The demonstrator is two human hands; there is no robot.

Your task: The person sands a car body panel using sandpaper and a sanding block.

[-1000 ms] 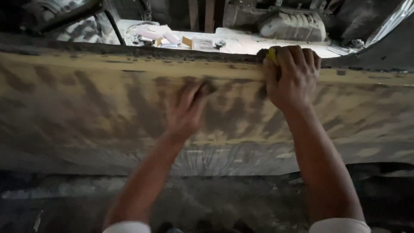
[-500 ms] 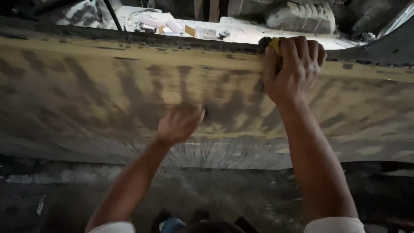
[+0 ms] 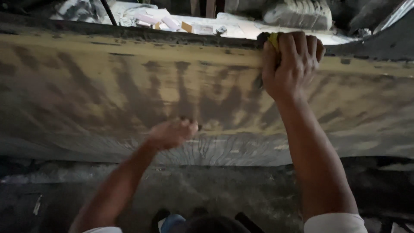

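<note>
Right now the right hand [image 3: 291, 64] is reaching up with arm extended, grip pressing a yellow sponge [image 3: 272, 41] against the top edge of the big yellowish streaked panel [image 3: 108, 95], fingers curled over it. Left hand [image 3: 172, 133] is sitting lower on the panel, blurred, fingers curled loosely; cannot tell whether it is pinching anything. Small boxes [image 3: 192, 26] and a sack [image 3: 297, 15] are lying beyond the panel.

My right hand [image 3: 290, 64] grips a yellow pad [image 3: 273, 41] at the top edge of the long yellowish, dark-streaked panel [image 3: 108, 86]. My left hand [image 3: 171, 133], blurred, presses low on its face. Clutter [image 3: 172, 21] lies beyond.
</note>
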